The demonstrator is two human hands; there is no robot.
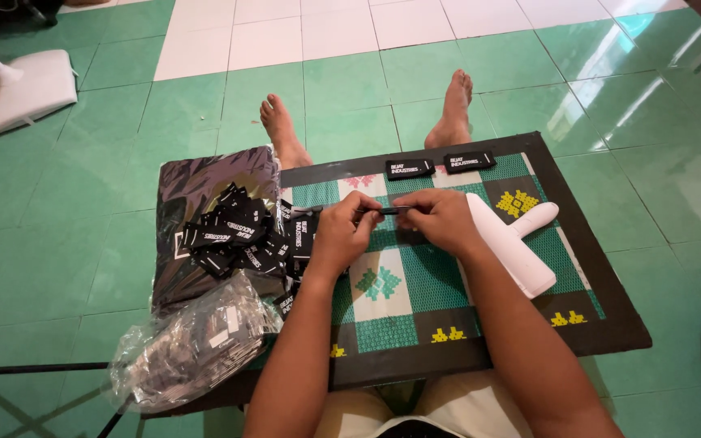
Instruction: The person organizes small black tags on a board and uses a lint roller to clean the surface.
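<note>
Head view, both hands' grip, left hand (342,235), right hand (441,219), clamped on one black label (384,211), two labels (440,165) beyond

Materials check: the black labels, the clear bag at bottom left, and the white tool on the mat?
Black labels: look like woven or printed fabric, matte, thin and floppy in a loose heap. Clear bag: thin plastic film, glossy, crinkled with bright highlights. White tool: probably hard plastic, smooth and evenly white; its exact kind is unclear. Both hands, left hand and right hand, pinch one folded label.
</note>
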